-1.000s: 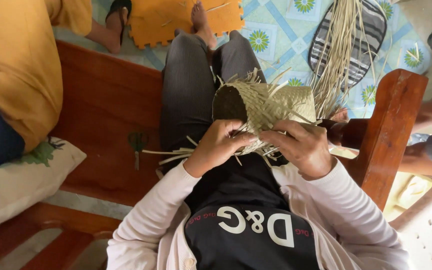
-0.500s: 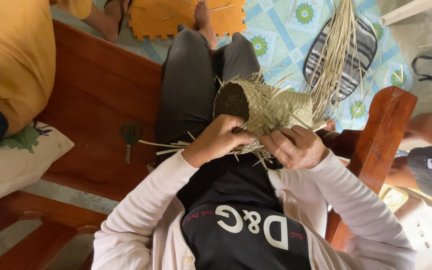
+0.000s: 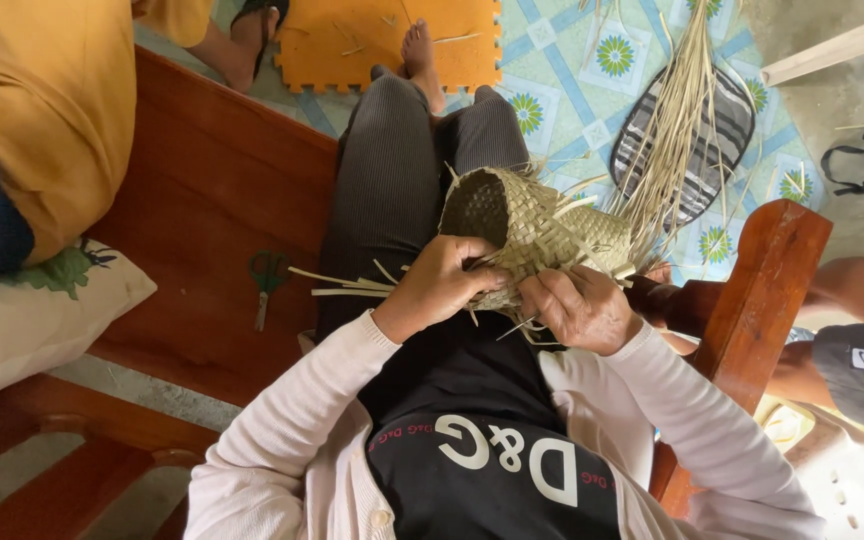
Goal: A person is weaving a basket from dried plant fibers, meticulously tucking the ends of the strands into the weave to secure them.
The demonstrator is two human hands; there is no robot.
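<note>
Now left hand (image 3: 439, 287), right hand (image 3: 579, 307): each grip closed on woven basket (image 3: 532, 225), over lap.

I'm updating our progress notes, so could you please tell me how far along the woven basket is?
The woven basket already has a closed, rounded body. Both the left hand and right hand are working strips at its lower edge. Long loose strips on the far side are unwoven and untrimmed.
</note>
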